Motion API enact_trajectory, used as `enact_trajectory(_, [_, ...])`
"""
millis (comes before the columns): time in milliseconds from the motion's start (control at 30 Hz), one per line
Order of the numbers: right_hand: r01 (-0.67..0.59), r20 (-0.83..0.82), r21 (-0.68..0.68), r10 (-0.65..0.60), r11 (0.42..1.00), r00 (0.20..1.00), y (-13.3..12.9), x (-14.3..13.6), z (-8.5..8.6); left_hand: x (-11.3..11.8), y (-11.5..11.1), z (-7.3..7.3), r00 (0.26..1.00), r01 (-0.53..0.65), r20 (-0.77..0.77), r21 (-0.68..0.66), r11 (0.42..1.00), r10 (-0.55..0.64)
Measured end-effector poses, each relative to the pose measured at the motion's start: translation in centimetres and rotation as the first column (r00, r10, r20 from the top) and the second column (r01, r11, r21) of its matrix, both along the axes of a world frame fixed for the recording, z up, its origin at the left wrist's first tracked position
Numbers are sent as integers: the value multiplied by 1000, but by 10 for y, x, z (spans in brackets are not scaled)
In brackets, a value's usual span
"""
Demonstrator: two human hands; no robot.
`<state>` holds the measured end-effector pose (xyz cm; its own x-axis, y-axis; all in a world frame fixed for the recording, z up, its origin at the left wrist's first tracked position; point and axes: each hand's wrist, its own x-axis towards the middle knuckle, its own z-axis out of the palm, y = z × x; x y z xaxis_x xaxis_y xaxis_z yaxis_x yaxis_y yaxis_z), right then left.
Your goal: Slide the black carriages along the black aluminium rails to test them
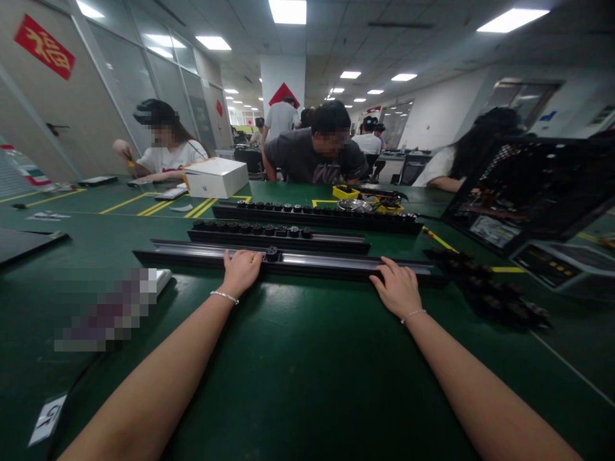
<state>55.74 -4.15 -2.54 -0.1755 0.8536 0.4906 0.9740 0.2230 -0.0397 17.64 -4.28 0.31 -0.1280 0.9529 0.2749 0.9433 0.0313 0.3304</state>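
My left hand (243, 271) is on the near black rail (331, 264), left of its middle; fingers bent over it, just left of the single black knob-like part (273, 253) on its silver channel. My right hand (398, 289) is near the rail's right end, fingers over the top, thumb toward the near face. Can't tell if either is gripping or only resting.

Rail lies left-right across the green table (307, 371), nearest of three. Behind it: middle rail (336, 242), similar parts lined up on its left and center, channel showing at right. Beyond that: far rail (317, 216), parts along most of it.

Right: heap of dark parts (500, 294), blurry, near the rail end; open black case (528, 192) farther out. Far left: white box (217, 179). Far side: co-worker in a dark shirt (307, 153), leaning over the table.
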Motion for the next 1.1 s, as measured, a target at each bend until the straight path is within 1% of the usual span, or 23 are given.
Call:
enact_trajectory(233, [4,15,-8,-4,1000,1000,-1,-1,1,3,-1,-2,999,47,4,21,999,-47])
enact_trajectory(433, [7,-4,10,-7,1000,1000,-1,-1,0,3,0,-5,998,55,8,18,998,-55])
enact_trajectory(533, [6,-6,8,-6,1000,1000,-3,-2,1,3,1,-6,997,78,9,16,997,-78])
enact_trajectory(667, [-35,-6,11,35,999,999,-7,-11,5,3,1,-7,996,95,-3,29,995,-95])
enact_trajectory(767, [-89,-27,-1,89,996,996,-10,-29,8,4,2,-9,996,89,-22,35,995,-89])
enact_trajectory(867, [-140,-97,4,140,990,985,-8,-58,9,4,2,-9,995,94,-34,33,995,-93])
enact_trajectory(1000, [-239,-208,6,235,971,949,3,-111,12,5,1,-9,993,107,-53,49,993,-105])
enact_trajectory(1100, [-268,-286,-7,255,963,924,12,-155,16,7,-1,-9,989,122,-88,79,989,-115])
